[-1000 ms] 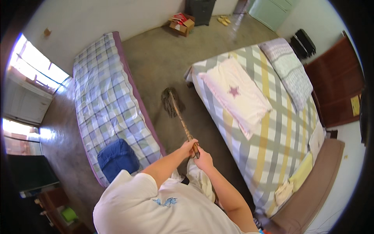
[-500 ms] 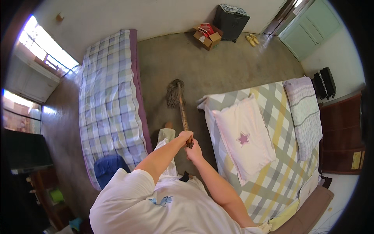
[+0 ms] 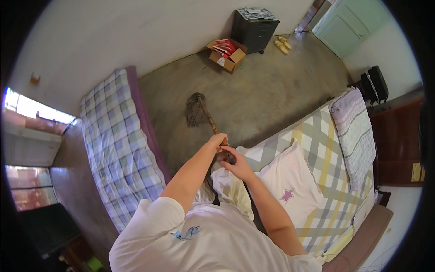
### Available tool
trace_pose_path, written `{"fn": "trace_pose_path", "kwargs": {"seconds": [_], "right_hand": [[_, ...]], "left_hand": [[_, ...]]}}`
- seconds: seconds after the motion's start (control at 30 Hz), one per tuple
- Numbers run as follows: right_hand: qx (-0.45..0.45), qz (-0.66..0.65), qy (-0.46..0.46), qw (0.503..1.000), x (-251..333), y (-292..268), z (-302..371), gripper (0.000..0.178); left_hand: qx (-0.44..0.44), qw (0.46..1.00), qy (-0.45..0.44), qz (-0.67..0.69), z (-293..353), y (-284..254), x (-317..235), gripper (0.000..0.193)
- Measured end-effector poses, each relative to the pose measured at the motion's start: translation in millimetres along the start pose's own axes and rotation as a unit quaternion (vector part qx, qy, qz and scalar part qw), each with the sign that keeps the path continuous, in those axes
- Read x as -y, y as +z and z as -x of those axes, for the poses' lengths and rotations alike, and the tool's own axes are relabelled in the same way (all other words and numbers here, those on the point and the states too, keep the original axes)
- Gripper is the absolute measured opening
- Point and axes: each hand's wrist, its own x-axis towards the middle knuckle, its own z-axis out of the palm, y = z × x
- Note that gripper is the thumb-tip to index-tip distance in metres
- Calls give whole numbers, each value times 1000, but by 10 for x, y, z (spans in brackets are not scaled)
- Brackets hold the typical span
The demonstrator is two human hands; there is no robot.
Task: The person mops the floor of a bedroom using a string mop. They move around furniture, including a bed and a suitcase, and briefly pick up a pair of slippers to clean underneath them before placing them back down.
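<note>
left fingers [image 3: 220, 138] wrap the mop handle [image 3: 210, 119]; right fingers [image 3: 232, 151] sit half-curled by its top end, can't quite tell if they grip. mop head [image 3: 195, 113] is on the floor [image 3: 272, 86], off the purple edge of the narrow bed [image 3: 111, 127]. i'd press it flat and follow that edge.

Two beds [image 3: 113, 131], one mop [image 3: 195, 113], two slippers [image 3: 281, 47].

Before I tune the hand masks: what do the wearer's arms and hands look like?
Left hand and right hand: bare, no gloves visible. Forearms: bare, no watch visible. Sleeves: white, short. No cables visible on either arm.
</note>
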Motion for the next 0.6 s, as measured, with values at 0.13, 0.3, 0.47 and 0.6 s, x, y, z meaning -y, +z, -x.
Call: {"fn": "trace_pose_path", "kwargs": {"seconds": [0.13, 0.3, 0.47, 0.6], "right_hand": [[-101, 108, -71, 986, 378, -696, -715, 34], [-119, 155, -172, 965, 970, -1508, -1671, 22], [-73, -108, -137, 982, 907, -2228, -2493, 12], [-98, -184, -92, 974, 930, -2773, -2927, 10]], "left_hand": [[84, 983, -45, 160, -392, 396, -754, 23], [132, 975, -21, 176, -985, 603, -1757, 18], [90, 977, -47, 185, -1285, 1178, -2502, 18], [21, 988, -80, 134, -2082, 1255, -2799, 19]]}}
